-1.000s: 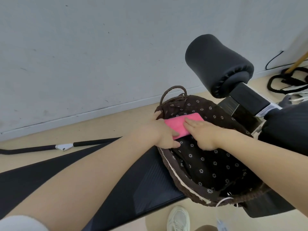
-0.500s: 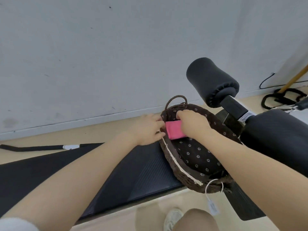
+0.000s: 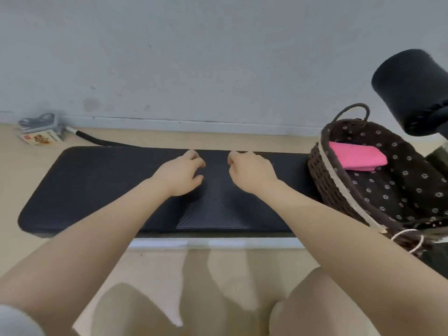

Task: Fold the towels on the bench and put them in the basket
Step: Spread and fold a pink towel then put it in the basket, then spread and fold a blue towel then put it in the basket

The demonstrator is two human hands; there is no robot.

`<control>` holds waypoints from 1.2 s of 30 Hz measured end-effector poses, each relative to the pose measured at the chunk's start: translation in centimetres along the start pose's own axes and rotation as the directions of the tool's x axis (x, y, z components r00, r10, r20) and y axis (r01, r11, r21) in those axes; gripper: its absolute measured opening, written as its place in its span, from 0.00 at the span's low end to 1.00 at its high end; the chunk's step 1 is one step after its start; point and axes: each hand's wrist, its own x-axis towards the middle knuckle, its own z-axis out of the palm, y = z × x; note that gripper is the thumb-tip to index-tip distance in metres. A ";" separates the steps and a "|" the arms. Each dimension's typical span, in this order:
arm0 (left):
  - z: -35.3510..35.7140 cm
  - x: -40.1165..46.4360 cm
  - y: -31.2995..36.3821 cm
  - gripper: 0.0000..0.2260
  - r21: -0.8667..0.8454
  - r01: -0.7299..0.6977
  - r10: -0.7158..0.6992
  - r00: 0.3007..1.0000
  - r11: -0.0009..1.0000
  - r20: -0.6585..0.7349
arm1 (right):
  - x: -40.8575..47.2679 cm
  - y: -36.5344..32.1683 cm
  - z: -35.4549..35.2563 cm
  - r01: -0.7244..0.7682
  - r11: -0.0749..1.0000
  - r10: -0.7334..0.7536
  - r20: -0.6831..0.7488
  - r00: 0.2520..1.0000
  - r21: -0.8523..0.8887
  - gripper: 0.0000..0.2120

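Observation:
A folded pink towel (image 3: 356, 158) lies inside the brown wicker basket (image 3: 324, 180), which has a dark flowered lining and stands on the right end of the black padded bench (image 3: 97, 185). My left hand (image 3: 180, 174) and my right hand (image 3: 249, 172) hover side by side over the middle of the bench, well left of the basket. Both hold nothing, with fingers loosely curled and apart. No towel shows on the bench pad.
A black foam roller pad (image 3: 409, 90) sticks up at the far right behind the basket. A small box and a grey clip-like item (image 3: 38, 132) lie on the floor by the wall at left, with a black cable (image 3: 97, 141). My knees are at the bottom.
Both hands let go of the pink towel, left the basket and moved left over the bench middle. The view swung left, so the basket now sits at the right edge.

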 end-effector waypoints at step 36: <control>-39.9 -52.1 -49.2 0.15 -0.506 0.740 -0.881 0.464 0.444 -0.096 | 15.9 -82.1 -21.3 0.833 0.553 -0.765 0.419 0.489 0.036 0.11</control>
